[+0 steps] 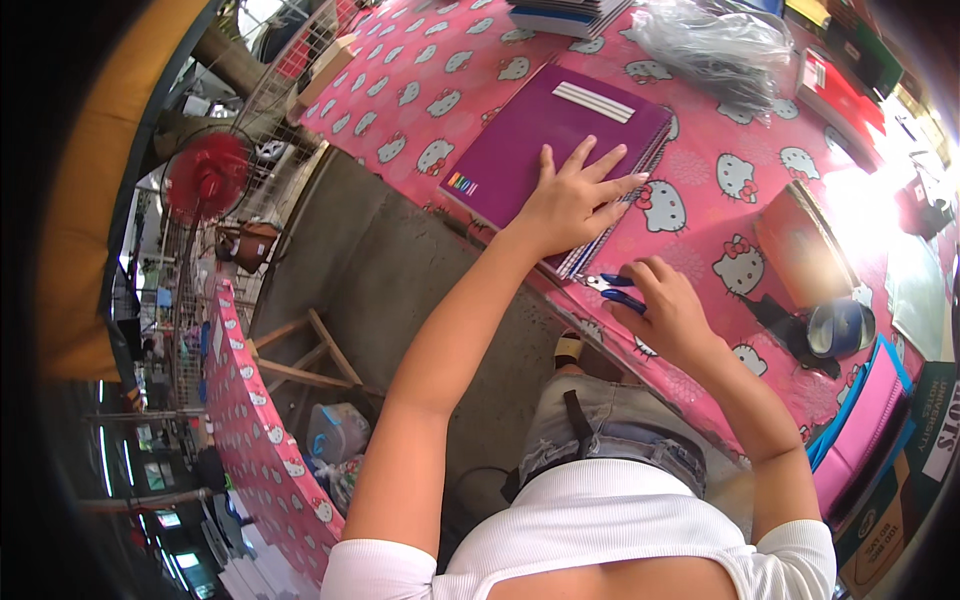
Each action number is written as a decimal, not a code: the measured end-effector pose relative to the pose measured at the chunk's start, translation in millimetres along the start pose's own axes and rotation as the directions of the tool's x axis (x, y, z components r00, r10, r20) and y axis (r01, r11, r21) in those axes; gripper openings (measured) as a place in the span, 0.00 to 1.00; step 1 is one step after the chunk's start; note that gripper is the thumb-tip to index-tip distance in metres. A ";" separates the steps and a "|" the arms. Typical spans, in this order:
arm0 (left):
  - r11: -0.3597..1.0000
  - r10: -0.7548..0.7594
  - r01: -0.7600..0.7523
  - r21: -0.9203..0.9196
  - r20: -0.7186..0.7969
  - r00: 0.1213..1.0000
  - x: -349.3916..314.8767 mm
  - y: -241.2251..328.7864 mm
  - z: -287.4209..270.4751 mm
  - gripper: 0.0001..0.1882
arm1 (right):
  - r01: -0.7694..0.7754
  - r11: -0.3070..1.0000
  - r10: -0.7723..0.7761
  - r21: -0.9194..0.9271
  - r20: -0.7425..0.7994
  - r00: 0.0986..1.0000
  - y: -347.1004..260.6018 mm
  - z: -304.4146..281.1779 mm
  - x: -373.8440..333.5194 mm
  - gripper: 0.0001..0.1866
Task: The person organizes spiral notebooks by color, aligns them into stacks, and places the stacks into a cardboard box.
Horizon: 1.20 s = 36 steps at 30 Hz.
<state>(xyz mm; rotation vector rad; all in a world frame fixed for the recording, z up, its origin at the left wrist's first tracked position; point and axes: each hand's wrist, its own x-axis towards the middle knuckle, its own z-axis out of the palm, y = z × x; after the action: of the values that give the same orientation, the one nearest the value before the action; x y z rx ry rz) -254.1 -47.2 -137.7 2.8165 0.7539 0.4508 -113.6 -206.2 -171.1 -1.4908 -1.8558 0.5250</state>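
A purple spiral notebook (520,130) lies at a slant on the pink patterned table, apparently on top of at least one more notebook. My left hand (575,205) rests flat on its cover with fingers spread, near the spiral edge. Gripped in my right hand (665,305) are small blue-handled pliers (617,284). Their metal jaws meet the near end of the notebook's spiral binding (575,262), close to the table's front edge. Exactly what the jaws pinch is too small to tell.
Beyond the notebook are clear plastic bags (715,50) and a stack of notebooks (570,15). To the right stand an orange-brown box (805,245), a tape roll (840,328), pink and blue folders (860,425) and a green carton (905,470). A red fan (207,178) is at left.
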 end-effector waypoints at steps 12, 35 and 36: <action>0.999 0.033 -0.035 -0.023 -0.070 0.997 -3.6 -7.8 7.3 0.18 | 0.184 0.934 -0.253 -0.307 -0.205 0.945 -7.9 6.9 5.9 0.23; 0.995 0.012 -0.023 0.094 0.115 0.993 1.7 -3.3 3.2 0.26 | -0.199 0.955 0.163 0.218 0.172 0.971 15.6 13.2 19.3 0.22; 0.993 -0.004 -0.011 0.114 0.132 0.991 -0.1 -3.5 3.6 0.27 | -0.405 0.841 0.272 0.358 0.366 0.890 14.9 5.7 25.3 0.23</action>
<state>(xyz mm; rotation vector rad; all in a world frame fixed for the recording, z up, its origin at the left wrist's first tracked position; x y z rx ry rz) -254.5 -44.6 -142.0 2.9186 0.7706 0.2247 -110.2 -177.4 -178.6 -1.4965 -1.5422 1.3125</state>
